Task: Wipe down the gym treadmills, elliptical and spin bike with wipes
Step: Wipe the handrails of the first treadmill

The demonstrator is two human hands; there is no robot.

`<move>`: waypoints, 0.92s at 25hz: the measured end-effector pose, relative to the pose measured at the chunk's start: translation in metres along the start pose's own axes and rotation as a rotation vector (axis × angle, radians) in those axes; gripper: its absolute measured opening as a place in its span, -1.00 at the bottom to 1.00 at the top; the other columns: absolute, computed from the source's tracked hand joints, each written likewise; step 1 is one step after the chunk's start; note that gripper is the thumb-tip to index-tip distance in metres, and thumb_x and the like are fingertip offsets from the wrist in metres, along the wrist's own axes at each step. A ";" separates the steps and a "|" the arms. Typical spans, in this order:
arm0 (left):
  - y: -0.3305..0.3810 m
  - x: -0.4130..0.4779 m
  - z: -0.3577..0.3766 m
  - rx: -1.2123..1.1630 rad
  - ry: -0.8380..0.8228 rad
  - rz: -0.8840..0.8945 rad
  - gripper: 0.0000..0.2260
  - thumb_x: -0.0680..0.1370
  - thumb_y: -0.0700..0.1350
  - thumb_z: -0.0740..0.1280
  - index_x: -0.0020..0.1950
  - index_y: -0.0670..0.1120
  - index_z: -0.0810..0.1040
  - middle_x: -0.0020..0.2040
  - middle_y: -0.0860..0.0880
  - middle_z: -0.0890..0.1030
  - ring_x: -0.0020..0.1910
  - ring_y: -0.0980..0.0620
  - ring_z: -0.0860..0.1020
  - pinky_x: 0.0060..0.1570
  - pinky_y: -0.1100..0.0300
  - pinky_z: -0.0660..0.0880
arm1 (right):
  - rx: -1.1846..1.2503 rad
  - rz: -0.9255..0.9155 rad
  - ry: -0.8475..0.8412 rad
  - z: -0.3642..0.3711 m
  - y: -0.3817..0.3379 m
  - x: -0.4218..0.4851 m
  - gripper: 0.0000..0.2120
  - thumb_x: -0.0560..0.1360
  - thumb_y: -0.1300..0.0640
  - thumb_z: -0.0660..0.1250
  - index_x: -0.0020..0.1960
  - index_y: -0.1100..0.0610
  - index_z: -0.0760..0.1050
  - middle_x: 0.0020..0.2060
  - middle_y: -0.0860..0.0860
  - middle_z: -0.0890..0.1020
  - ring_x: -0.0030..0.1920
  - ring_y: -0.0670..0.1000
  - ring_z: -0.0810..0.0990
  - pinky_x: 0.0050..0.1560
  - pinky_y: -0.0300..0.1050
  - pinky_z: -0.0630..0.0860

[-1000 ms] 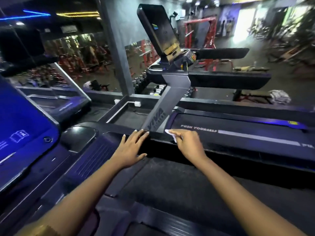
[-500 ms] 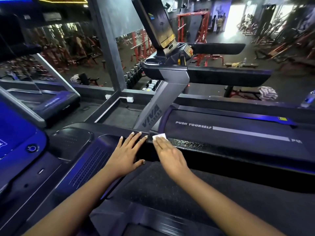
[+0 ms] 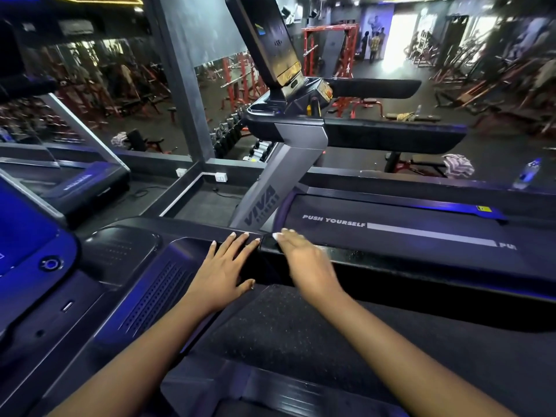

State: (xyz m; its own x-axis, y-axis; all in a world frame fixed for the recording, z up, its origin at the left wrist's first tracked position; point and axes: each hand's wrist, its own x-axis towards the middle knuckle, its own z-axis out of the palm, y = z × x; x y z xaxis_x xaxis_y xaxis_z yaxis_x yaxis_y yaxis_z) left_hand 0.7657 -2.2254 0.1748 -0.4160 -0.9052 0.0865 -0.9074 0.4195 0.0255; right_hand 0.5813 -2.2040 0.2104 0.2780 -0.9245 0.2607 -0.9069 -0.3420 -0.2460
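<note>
The left hand (image 3: 224, 270) lies flat, fingers spread wide, on the black side rail (image 3: 406, 263) of the near treadmill (image 3: 301, 332). Just right of it, the blurred right hand (image 3: 304, 260) presses the same rail, fingers straight and close together. A white sliver at its fingertips may be the wipe (image 3: 275, 235). Beyond stands a 2nd treadmill (image 3: 391, 233) lettered PUSH YOURSELF, with a tilted console (image 3: 270, 43). Red racks (image 3: 328, 49) and a bright doorway (image 3: 400, 40) lie far off.

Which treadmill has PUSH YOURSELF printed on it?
The far treadmill with the grey VIVA upright, beyond the right hand; the near treadmill with the blue console lacks it.
</note>
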 end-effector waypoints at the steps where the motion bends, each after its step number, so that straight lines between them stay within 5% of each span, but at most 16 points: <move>1: 0.000 0.000 0.000 0.005 0.001 0.002 -0.28 0.55 0.11 0.25 0.54 0.06 -0.14 0.56 0.01 -0.04 0.54 -0.02 -0.10 0.47 -0.04 -0.10 | -0.023 -0.024 -0.025 0.009 -0.011 0.009 -0.53 0.60 0.29 0.01 0.50 0.19 0.07 0.49 0.11 0.16 0.48 0.02 0.11 0.43 -0.22 -0.07; 4: -0.001 0.001 0.002 0.013 0.036 0.005 -0.28 0.53 0.09 0.29 0.55 0.03 -0.06 0.56 -0.03 0.03 0.54 -0.07 -0.03 0.47 -0.07 -0.08 | -0.092 0.018 -0.052 0.025 -0.006 0.009 -0.52 0.60 0.31 0.01 0.50 0.25 0.01 0.49 0.15 0.14 0.48 0.05 0.09 0.44 -0.20 -0.09; 8: -0.004 -0.001 0.005 0.172 0.066 0.088 -0.22 0.30 0.06 0.54 0.45 -0.10 0.34 0.36 -0.18 0.45 0.34 -0.22 0.42 0.26 -0.24 0.33 | -0.092 0.120 0.020 0.012 0.037 -0.029 -0.48 0.60 0.31 0.04 0.52 0.18 -0.01 0.50 0.08 0.10 0.49 -0.01 0.08 0.44 -0.25 -0.11; 10: -0.004 -0.001 0.007 0.187 0.102 0.092 -0.21 0.24 0.08 0.58 0.40 -0.11 0.41 0.30 -0.17 0.51 0.27 -0.21 0.49 0.18 -0.25 0.39 | -0.106 0.202 0.048 -0.005 0.056 -0.052 -0.49 0.60 0.29 0.03 0.52 0.14 0.02 0.50 0.05 0.12 0.49 -0.02 0.10 0.43 -0.26 -0.07; 13: 0.010 0.009 0.001 0.138 0.162 0.173 -0.30 0.39 0.15 0.40 0.46 -0.07 0.31 0.38 -0.14 0.43 0.36 -0.20 0.40 0.25 -0.26 0.30 | -0.065 0.325 0.126 -0.014 0.068 -0.061 -0.53 0.55 0.32 0.07 0.45 0.16 0.23 0.42 0.07 0.31 0.41 0.04 0.26 0.37 -0.16 0.20; 16: 0.035 0.030 -0.005 -0.019 0.094 0.244 -0.29 0.50 0.24 0.17 0.55 0.03 0.00 0.54 -0.03 0.14 0.53 -0.08 0.08 0.45 -0.12 -0.03 | -0.033 0.215 0.142 0.003 0.041 -0.049 -0.59 0.55 0.27 0.08 0.40 0.17 0.33 0.38 0.06 0.38 0.39 0.05 0.33 0.40 -0.18 0.15; 18: 0.047 0.043 -0.004 -0.055 0.063 0.280 -0.24 0.43 0.33 0.06 0.54 0.07 -0.09 0.55 0.00 0.06 0.54 -0.03 -0.02 0.44 -0.04 -0.20 | -0.080 0.164 0.187 0.021 0.028 -0.048 -0.57 0.43 0.26 0.08 0.21 0.21 0.54 0.18 0.09 0.58 0.21 0.01 0.54 0.29 -0.19 0.34; 20: 0.054 0.053 0.003 -0.025 0.057 0.348 -0.22 0.36 0.37 -0.05 0.52 0.09 -0.11 0.55 0.01 0.06 0.54 -0.02 -0.04 0.40 0.00 -0.25 | -0.071 0.157 0.208 0.021 0.043 -0.058 -0.53 0.31 0.24 0.04 0.05 0.18 0.64 0.01 0.05 0.67 0.05 -0.04 0.64 0.14 -0.15 0.48; 23: 0.061 0.059 0.020 0.017 0.072 0.415 -0.24 0.41 0.37 -0.01 0.54 0.08 -0.03 0.53 -0.01 0.17 0.53 -0.04 0.07 0.41 -0.07 -0.14 | -0.153 0.252 0.192 0.004 0.076 -0.086 -0.50 0.28 0.25 0.03 0.06 0.18 0.63 0.00 0.04 0.67 0.02 -0.04 0.65 0.12 -0.08 0.48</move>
State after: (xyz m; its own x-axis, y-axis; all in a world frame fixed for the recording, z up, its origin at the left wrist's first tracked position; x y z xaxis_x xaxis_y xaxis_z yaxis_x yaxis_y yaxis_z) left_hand 0.6850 -2.2547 0.1620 -0.7420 -0.6522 0.1549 -0.6646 0.7460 -0.0423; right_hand 0.4896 -2.1508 0.1653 -0.0122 -0.9234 0.3835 -0.9804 -0.0643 -0.1861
